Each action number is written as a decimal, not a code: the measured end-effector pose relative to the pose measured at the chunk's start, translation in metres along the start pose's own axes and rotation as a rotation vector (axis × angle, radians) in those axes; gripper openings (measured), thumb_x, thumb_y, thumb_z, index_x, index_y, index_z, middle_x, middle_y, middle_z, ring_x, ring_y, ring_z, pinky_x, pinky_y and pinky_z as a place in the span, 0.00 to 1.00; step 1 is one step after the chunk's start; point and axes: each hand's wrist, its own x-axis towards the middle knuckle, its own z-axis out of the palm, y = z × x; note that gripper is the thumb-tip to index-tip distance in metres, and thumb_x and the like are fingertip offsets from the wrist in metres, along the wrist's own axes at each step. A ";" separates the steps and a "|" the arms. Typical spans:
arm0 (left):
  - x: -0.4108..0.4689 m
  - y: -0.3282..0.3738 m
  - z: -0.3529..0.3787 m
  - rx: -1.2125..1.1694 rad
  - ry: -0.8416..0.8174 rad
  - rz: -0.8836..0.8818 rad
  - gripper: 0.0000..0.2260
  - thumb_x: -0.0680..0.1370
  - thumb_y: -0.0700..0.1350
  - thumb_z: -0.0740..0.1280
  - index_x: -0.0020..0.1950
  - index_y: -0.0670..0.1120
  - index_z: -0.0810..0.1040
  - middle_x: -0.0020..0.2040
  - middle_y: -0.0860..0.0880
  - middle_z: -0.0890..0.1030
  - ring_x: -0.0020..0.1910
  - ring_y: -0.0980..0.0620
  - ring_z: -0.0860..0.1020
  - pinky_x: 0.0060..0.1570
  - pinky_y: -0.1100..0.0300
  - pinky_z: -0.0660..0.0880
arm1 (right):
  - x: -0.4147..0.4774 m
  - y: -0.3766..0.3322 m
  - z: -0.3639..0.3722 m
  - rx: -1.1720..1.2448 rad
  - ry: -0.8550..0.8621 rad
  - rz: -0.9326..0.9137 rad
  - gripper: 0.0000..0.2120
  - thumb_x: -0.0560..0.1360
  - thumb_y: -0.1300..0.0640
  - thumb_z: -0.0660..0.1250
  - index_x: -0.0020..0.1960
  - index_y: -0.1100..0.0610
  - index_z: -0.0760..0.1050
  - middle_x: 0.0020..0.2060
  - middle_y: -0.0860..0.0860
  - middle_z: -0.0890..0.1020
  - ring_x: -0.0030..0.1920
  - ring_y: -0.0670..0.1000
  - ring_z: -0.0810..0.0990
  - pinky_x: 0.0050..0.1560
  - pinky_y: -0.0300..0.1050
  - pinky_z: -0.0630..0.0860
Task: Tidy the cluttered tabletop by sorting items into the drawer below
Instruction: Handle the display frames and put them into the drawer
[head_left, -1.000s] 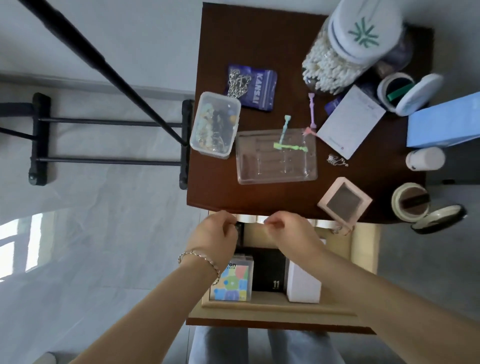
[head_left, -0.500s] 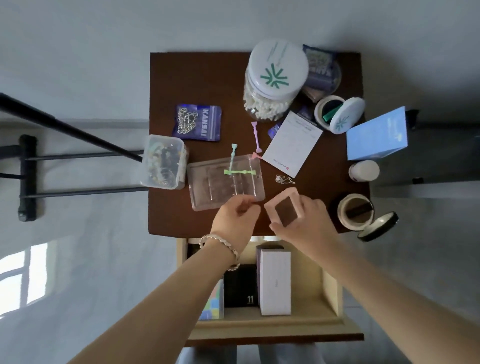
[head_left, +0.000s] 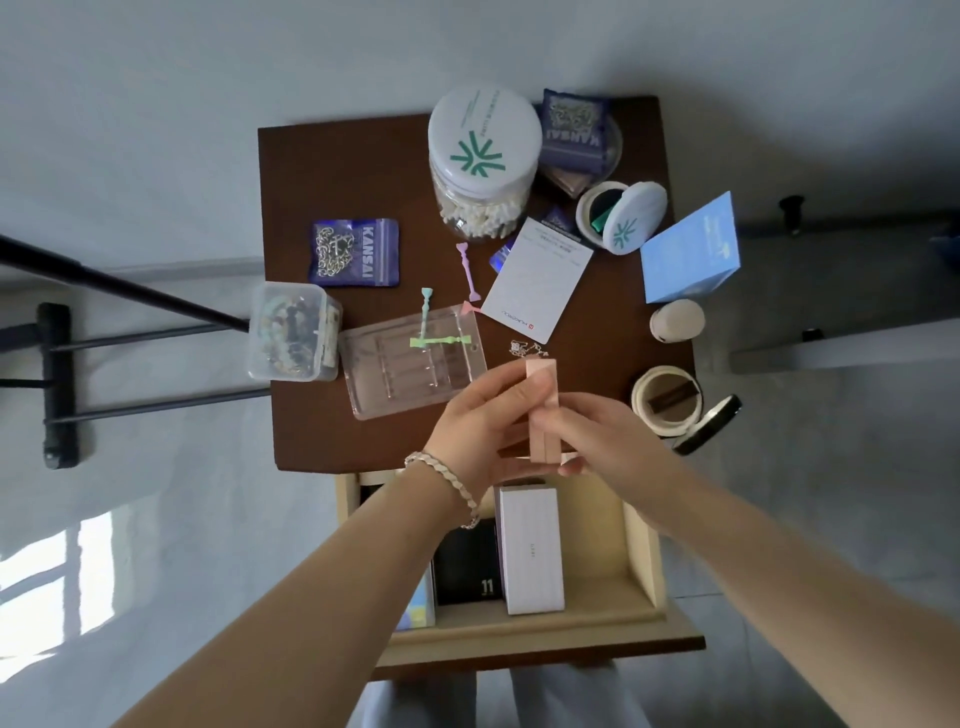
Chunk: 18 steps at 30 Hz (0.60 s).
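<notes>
left hand (head_left: 475, 434) and right hand (head_left: 610, 441) now both grip the pink box (head_left: 546, 415), turned edge-on above the tabletop (head_left: 353, 182).

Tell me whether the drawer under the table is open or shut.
Open. The drawer sticks out below the tabletop, and a white box and black box show inside.

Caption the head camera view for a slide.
Left hand and right hand hold a pink box at the cluttered tabletop's front edge, drawer open below.

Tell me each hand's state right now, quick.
Left hand: grips the pink box.
Right hand: holds the same pink box from the other side.
</notes>
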 end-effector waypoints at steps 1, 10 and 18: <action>-0.001 0.000 0.003 0.035 0.006 -0.008 0.19 0.69 0.49 0.72 0.58 0.48 0.77 0.50 0.44 0.82 0.49 0.46 0.81 0.43 0.48 0.80 | -0.001 0.002 -0.001 -0.012 0.000 0.021 0.10 0.77 0.51 0.60 0.49 0.55 0.78 0.41 0.50 0.80 0.41 0.45 0.78 0.38 0.35 0.74; -0.005 -0.011 0.012 0.163 0.208 -0.074 0.09 0.69 0.51 0.74 0.47 0.53 0.79 0.52 0.46 0.80 0.50 0.46 0.80 0.40 0.45 0.80 | -0.008 0.011 -0.003 -0.082 0.072 -0.018 0.12 0.77 0.57 0.58 0.39 0.51 0.78 0.39 0.51 0.83 0.45 0.49 0.81 0.46 0.44 0.80; -0.012 -0.025 0.018 0.154 0.332 -0.050 0.09 0.68 0.50 0.75 0.44 0.52 0.78 0.54 0.46 0.79 0.52 0.44 0.79 0.40 0.40 0.80 | -0.008 0.011 -0.001 -0.334 0.130 -0.085 0.05 0.71 0.59 0.65 0.41 0.59 0.79 0.29 0.51 0.75 0.32 0.46 0.73 0.30 0.37 0.69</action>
